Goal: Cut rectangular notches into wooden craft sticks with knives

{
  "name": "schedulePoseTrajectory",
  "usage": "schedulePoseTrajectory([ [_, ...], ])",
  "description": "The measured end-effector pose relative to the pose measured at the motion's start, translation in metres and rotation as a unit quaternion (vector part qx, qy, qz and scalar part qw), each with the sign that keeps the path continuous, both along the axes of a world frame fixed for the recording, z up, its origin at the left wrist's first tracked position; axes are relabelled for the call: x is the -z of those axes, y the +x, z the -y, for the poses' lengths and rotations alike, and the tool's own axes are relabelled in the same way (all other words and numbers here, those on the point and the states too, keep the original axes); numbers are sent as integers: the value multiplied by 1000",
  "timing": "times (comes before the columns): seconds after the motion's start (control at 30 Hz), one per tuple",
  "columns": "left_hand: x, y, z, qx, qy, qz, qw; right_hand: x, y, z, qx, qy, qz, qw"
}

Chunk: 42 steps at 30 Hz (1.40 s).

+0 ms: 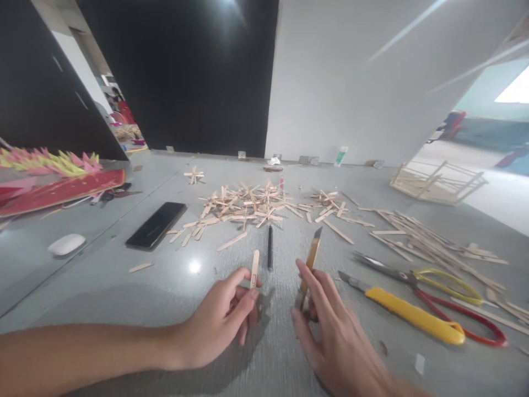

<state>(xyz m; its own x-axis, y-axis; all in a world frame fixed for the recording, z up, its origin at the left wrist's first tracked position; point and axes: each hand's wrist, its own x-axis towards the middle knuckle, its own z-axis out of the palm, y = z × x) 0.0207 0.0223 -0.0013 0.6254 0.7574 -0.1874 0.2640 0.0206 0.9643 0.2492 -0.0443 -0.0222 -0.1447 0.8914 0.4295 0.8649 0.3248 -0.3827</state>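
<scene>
My left hand (225,317) pinches a short wooden craft stick (255,264) between thumb and fingers, its rounded end pointing up. A small dark rectangular outline shows on the stick near my thumb. To the right, my right hand (330,331) is closed around a slim, gold-coloured utility knife (312,256) whose dark blade points away from me. The two hands are apart, and the knife does not touch the stick. Beyond them on the grey table lies a black pen-like rod (270,248). A second utility knife, yellow (413,314), rests to the right of my right hand.
Loose craft sticks (248,204) are heaped mid-table, with long wooden strips (438,242) on the right. Scissors (417,278) with red and yellow handles touch the yellow knife's area. A phone (156,225) and white mouse-like object (66,244) lie left. A stick frame (438,182) stands far right.
</scene>
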Motion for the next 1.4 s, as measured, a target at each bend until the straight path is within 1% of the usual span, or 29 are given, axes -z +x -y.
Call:
schedulePoseTrajectory([
  [0.3,3,-3,1,3,-9,-12,1000,-1,0,-2,21,-7,1,1000],
  [0.43,3,-3,0,4,-6,-7,1000,1,0,-5,-8,-11,-17,1000],
  [0.57,2,-2,0,5,-4,-12,1000,3,1,-6,-36,-12,-9,999],
  [0.7,2,-3,1,6,-7,-16,1000,4,2,-5,-41,-24,2,999],
  [0.93,6,-3,0,-2,-11,-15,1000,1,0,-6,-47,-12,15,999],
  [1.1,6,-3,0,-4,-5,-18,1000,2,1,-5,-50,-6,22,998],
  [1.4,6,-3,1,-2,-8,-22,1000,0,0,-7,-54,-16,18,998],
])
